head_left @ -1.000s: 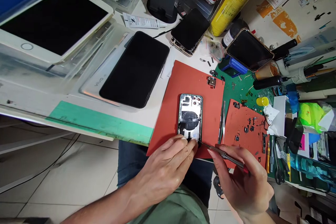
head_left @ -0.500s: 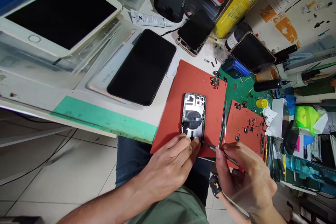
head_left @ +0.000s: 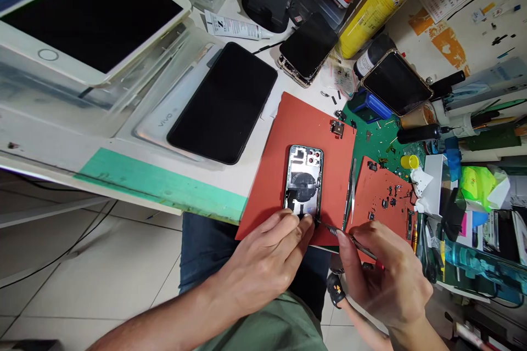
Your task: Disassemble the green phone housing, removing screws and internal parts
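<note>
An emptied phone housing (head_left: 305,175) lies on a red mat (head_left: 272,175), its inner side up, with a dark round coil patch (head_left: 303,186) in its middle. My left hand (head_left: 272,255) is closed over the lower end, gripping the housing and hiding that end. In my right hand (head_left: 385,274) is a slim pen-like metal tool with a ribbed grip (head_left: 332,229). Its tip meets the housing's lower right edge by my left fingertips; the exact contact is too small to make out. Tweezers (head_left: 351,189) lie just right of the housing.
On the second red mat (head_left: 381,175) are several tiny phone parts. A black-screened phone (head_left: 224,104) and a white tablet (head_left: 99,16) lie to the left. Behind stand another phone (head_left: 308,46) and a yellow spray can (head_left: 370,8). The table's green front edge (head_left: 164,184) runs at left.
My view has shifted slightly. Both hands, the housing and the tool keep nearly the same places, with the tool's tip still at the lower right edge.
</note>
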Available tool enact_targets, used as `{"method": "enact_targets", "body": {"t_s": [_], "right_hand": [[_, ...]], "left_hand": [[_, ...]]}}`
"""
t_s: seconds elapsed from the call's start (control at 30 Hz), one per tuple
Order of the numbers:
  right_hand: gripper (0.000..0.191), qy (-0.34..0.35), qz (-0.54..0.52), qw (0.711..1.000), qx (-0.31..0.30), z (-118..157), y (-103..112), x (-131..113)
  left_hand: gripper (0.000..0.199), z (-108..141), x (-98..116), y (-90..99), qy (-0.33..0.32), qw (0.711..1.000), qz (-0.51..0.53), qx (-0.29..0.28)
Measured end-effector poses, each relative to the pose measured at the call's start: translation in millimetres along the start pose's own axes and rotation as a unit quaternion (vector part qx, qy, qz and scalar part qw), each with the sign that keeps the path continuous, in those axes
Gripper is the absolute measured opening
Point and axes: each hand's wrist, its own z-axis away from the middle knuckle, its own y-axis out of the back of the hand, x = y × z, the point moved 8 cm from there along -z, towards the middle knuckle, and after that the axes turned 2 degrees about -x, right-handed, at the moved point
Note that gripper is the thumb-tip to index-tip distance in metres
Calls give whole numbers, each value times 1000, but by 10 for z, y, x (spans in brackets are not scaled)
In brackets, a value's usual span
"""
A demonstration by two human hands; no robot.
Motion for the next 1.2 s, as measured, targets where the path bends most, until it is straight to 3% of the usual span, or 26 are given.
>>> {"method": "enact_targets", "body": {"t_s": [0.13, 0.3, 0.47, 0.63, 0.93, 1.07, 1.2], "right_hand": [[23, 22, 12, 999, 24, 23, 34, -44], [19, 2, -17, 1000, 16, 26, -11, -32], [28, 41, -12, 998, 55, 38, 31, -86], [27, 7, -8, 1000, 27, 30, 7, -45], [31, 58, 29, 996, 63, 24, 13, -124], [38, 25, 9, 998, 57, 55, 52, -83], [26, -114, -92, 987, 73, 326, 264, 113]], "left_hand": [[28, 6, -3, -7, 0, 1000, 1, 1], [27, -6, -1, 3, -6, 1000, -1, 5], [28, 0, -13, -14, 1, 1000, 3, -3], [30, 6, -11, -10, 0, 1000, -8, -13], [31, 24, -20, -51, 12, 999, -1, -40], [29, 38, -10, -53, 5, 999, -14, -39], [26, 42, 6, -64, 5, 998, -38, -41]]}}
